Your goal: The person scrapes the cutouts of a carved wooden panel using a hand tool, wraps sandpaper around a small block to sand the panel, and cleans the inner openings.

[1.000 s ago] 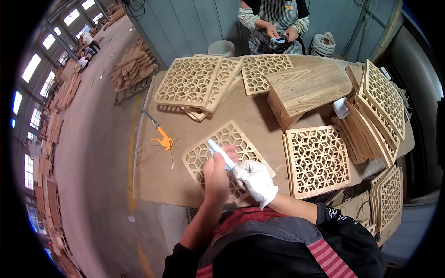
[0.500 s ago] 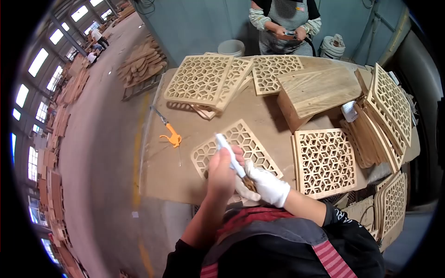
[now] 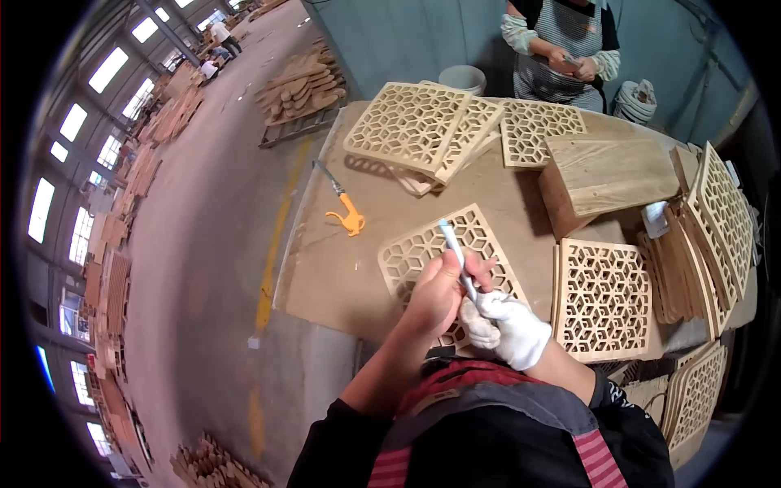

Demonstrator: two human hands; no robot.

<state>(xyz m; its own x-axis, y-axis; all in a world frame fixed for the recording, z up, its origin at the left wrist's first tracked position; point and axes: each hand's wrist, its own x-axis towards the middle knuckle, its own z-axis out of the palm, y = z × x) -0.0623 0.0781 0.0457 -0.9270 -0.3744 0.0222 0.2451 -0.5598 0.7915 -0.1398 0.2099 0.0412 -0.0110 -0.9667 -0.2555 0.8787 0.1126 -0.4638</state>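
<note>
You hold a slim, pale blue-and-white roll (image 3: 452, 247), smooth and narrow, its far end tipped up and to the left. Your bare left hand (image 3: 446, 286) pinches it between thumb and fingers, and your right hand (image 3: 508, 327), in a white glove, curls closed around its near end. It is above a flat, light wooden lattice panel (image 3: 404, 244) with a hexagonal cutout pattern, which lies on the brown worktop (image 3: 325, 272).

To the left on that surface is an orange air gun (image 3: 351, 221) with a thin nozzle. Stacked lattice panels (image 3: 407, 122) lie at the far left, a wooden box (image 3: 610, 172) stands at the far right, and another lattice stack (image 3: 606, 301) sits to the right. Beyond the far edge a person (image 3: 561, 61) in a checked apron holds something small. Piled wooden pieces (image 3: 305, 85) stand on the floor to the left.

Compared with half a second ago, your gloved fingers are drawn in closer, hiding the brown piece that showed between them, and your view has swung left.
</note>
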